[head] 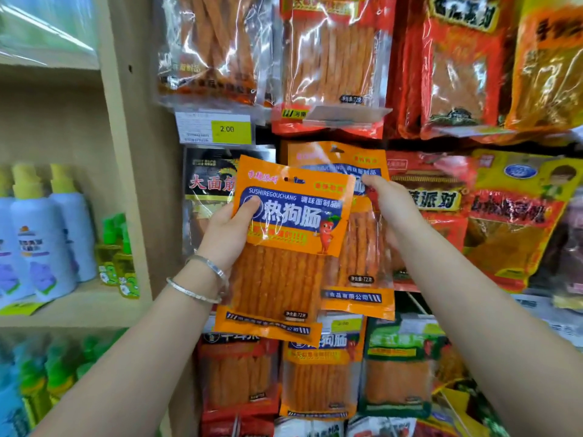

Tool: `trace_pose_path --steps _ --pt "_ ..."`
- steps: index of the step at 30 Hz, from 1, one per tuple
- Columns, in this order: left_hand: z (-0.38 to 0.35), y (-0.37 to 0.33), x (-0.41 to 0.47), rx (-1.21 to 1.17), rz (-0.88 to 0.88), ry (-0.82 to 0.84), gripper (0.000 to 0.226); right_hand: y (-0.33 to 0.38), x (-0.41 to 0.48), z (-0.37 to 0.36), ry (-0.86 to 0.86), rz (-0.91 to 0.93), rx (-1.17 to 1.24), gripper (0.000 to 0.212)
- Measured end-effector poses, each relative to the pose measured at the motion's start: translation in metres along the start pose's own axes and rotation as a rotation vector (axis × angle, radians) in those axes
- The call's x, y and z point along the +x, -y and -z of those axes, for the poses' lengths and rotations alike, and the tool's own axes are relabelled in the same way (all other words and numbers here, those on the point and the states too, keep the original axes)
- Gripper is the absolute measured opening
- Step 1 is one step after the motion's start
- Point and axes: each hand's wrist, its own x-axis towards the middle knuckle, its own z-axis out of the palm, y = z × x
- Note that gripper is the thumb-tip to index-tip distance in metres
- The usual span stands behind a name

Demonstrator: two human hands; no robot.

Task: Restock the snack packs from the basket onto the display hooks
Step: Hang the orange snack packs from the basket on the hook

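Left hand (225,228) fingers were curled round an orange snack pack (284,247), held up by its left edge. Its long side was held nearly upright, hole end on top, tipped a little right. The hook (335,149) was seen just up and right, atop a hanging pack (356,247) gripped by the right hand (391,206).

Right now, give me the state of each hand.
Left hand: grips the loose orange snack pack, thumb on its front.
Right hand: pinches the right edge of the hanging orange snack pack.
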Motion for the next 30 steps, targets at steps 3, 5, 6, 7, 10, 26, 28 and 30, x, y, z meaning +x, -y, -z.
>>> trace_pose_path --steps 3,5,6,7,10,26,28,30 --pt "-0.006 -0.001 -0.001 -0.032 0.045 0.020 0.023 -0.004 0.002 0.005 -0.023 0.047 -0.065 0.018" --pt "-0.010 -0.003 -0.002 -0.044 0.050 0.012 0.022 -0.008 0.000 0.006 -0.076 0.141 -0.115 0.026" --pt "-0.013 -0.003 -0.003 -0.041 0.055 0.009 0.022 -0.011 -0.003 0.007 -0.126 0.183 -0.123 0.032" --pt "-0.015 -0.003 -0.003 -0.036 0.058 0.005 0.021 -0.013 -0.006 0.009 -0.189 0.228 -0.126 0.034" --pt "-0.025 -0.006 -0.007 -0.028 0.053 0.003 0.020 -0.017 -0.014 0.014 -0.251 0.283 -0.139 0.016" --pt "-0.052 -0.061 -0.007 0.255 -0.559 -0.022 0.065 0.024 -0.023 0.001 -0.123 0.307 -0.034 0.034" --pt "-0.057 -0.066 -0.009 0.289 -0.600 0.027 0.063 0.029 -0.020 -0.002 -0.126 0.331 -0.043 0.046" --pt "-0.061 -0.068 -0.010 0.288 -0.608 0.059 0.063 0.032 -0.015 -0.005 -0.118 0.338 -0.042 0.044"
